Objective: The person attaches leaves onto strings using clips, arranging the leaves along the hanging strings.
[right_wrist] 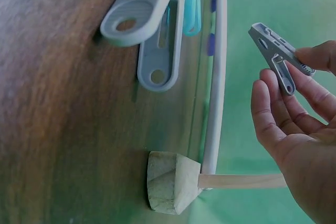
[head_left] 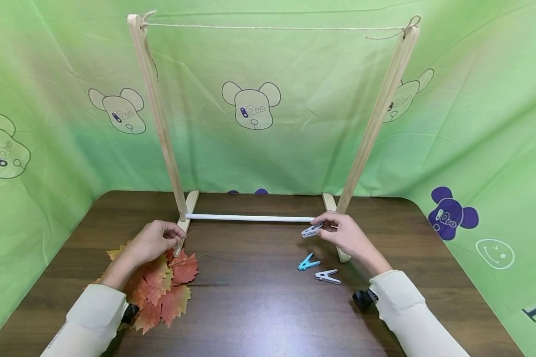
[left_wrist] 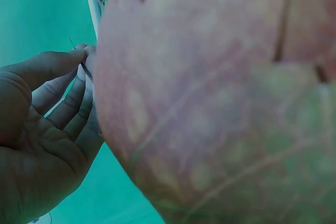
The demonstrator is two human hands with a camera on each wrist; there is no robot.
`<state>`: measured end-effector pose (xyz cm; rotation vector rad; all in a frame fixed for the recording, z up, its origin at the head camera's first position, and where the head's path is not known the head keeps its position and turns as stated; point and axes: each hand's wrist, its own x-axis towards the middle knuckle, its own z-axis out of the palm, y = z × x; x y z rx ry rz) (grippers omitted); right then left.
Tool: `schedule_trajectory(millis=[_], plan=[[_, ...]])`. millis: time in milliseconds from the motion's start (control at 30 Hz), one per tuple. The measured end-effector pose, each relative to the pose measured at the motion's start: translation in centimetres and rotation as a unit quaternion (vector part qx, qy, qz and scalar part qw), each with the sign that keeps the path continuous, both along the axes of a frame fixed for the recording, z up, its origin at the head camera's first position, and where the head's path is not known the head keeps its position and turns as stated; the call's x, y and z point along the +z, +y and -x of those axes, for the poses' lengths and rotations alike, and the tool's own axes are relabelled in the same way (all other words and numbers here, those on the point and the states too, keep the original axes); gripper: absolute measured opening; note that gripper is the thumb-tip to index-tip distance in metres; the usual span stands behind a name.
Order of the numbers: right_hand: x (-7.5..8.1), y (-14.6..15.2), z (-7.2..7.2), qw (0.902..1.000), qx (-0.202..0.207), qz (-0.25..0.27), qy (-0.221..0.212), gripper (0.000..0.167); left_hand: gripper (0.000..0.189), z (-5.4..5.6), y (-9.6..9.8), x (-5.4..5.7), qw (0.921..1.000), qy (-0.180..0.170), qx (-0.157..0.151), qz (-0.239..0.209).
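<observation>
My left hand (head_left: 155, 242) is above a pile of red, orange and yellow-green maple leaves (head_left: 161, 292). Its thumb and fingertips pinch a thin dark leaf stem (left_wrist: 88, 72); a large blurred leaf (left_wrist: 210, 103) fills much of the left wrist view. In my right hand (head_left: 348, 237) a grey clothespin (right_wrist: 275, 56) is held between thumb and fingers, off the table, its jaws looking closed. Below that hand lie a blue clothespin (head_left: 308, 263) and another pale grey clothespin (head_left: 327, 276).
A wooden frame stands at the back, with a left post (head_left: 158, 106), a right post (head_left: 378, 111) and a white rod (head_left: 250, 217) low between them. Twine (head_left: 272, 28) is tied across the tops. Green printed cloth (head_left: 312, 124) surrounds the brown table (head_left: 259, 317).
</observation>
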<state>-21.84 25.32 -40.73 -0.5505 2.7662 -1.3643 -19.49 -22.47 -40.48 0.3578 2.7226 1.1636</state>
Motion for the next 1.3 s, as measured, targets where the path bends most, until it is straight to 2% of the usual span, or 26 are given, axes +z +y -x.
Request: schedule_trajectory(millis=[333,567,733,867,1100,1300], plan=[[0.6,-0.2,-0.1,0.9999,-0.015,0.006,0.004,0.023,0.012,-0.1,-0.1,0.9,1.0000,0.008,-0.004,0.004],[1.0,-0.4,-0.3,0.9988,-0.007,0.048,-0.008,0.027,0.013,0.1,-0.1,1.6,0.9998,0.014,0.005,0.017],[1.0,-0.6,-0.2,0.9985,-0.012,0.054,-0.005,0.029,0.013,0.3,-0.2,2.2,0.9992,0.027,0.005,0.027],[1.1,-0.6,-0.2,0.9981,-0.012,0.059,-0.006,0.031,0.014,0.4,-0.2,2.7,0.9992,0.030,0.002,0.024],[1.3,-0.9,-0.2,0.9945,-0.002,0.103,-0.021,0.037,0.016,0.4,0.2,3.6,0.9990,0.038,0.001,0.021],[1.7,-1.2,-0.1,0.9941,-0.021,0.106,-0.003,0.039,0.016,0.3,0.7,4.4,0.9988,0.046,0.008,0.015]])
